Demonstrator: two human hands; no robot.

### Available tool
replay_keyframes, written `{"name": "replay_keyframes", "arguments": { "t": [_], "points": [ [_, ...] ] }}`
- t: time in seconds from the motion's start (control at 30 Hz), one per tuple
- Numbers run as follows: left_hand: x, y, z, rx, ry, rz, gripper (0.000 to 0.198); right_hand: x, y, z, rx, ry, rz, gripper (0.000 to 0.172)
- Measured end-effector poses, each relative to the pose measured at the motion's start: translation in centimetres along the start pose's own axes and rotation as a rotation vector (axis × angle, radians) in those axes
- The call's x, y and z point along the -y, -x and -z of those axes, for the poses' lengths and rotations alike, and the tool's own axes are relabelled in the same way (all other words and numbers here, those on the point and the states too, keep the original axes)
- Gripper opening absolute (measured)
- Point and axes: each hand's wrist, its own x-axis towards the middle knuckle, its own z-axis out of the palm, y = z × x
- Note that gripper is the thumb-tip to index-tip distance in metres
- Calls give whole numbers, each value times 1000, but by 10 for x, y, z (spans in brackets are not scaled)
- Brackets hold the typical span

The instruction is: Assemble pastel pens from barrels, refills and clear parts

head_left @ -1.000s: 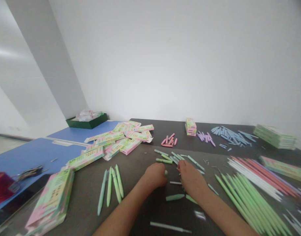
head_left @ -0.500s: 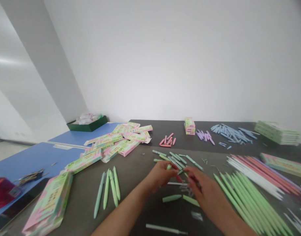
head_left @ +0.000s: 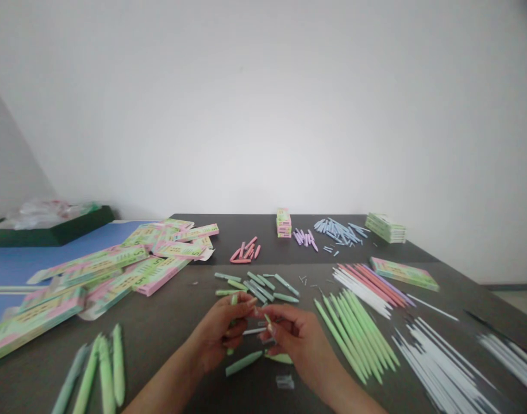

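Note:
My left hand (head_left: 218, 326) is closed around a light green pen barrel (head_left: 234, 300), whose ends stick out above and below the fingers. My right hand (head_left: 300, 336) meets it at the fingertips, thumb and fingers pinched on a small pale piece (head_left: 267, 318) too small to name. Under the hands lie a dull green pen barrel (head_left: 243, 363), a light green barrel (head_left: 279, 357) partly behind my right hand, and a white refill (head_left: 254, 331). Several small clear parts (head_left: 284, 382) sit nearer me. Beyond my fingers spreads a loose group of green pen parts (head_left: 263, 287).
To the right are rows of green barrels (head_left: 360, 333), red sticks (head_left: 375, 284) and white refills (head_left: 444, 362). Pen boxes (head_left: 160, 270) are heaped at left, behind several assembled green pens (head_left: 103, 368). Red (head_left: 246, 252), purple (head_left: 305, 238) and blue parts (head_left: 338, 231) lie farther back.
My view has swung to the right, so the table's things sit farther left. Both hands stay close together; the left now shows the green barrel held upright.

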Motion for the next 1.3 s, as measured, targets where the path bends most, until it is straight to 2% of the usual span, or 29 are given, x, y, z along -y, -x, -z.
{"name": "replay_keyframes", "arguments": {
  "t": [0.13,0.27,0.43,0.6,0.87,1.0,1.17,1.3],
  "points": [
    [2,1,-2,6,65,-6,33,0,0,2,-71,-57,11,35],
    [4,4,-7,29,150,-8,33,1,0,3,-121,57,22,22],
    [6,7,-12,41,203,-14,34,2,2,3,-129,119,68,21],
    [4,8,-14,38,191,-20,30,4,3,4,-164,186,104,18],
    [4,11,-21,-54,128,-102,31,9,5,5,-207,257,137,11],
    [4,11,-23,-29,123,-112,31,12,6,5,-199,281,156,7],
    [7,12,-22,1,100,-121,27,11,6,6,-214,261,134,14],
    [11,12,-25,-29,28,-127,28,11,5,7,-224,274,136,10]
  ]
}}
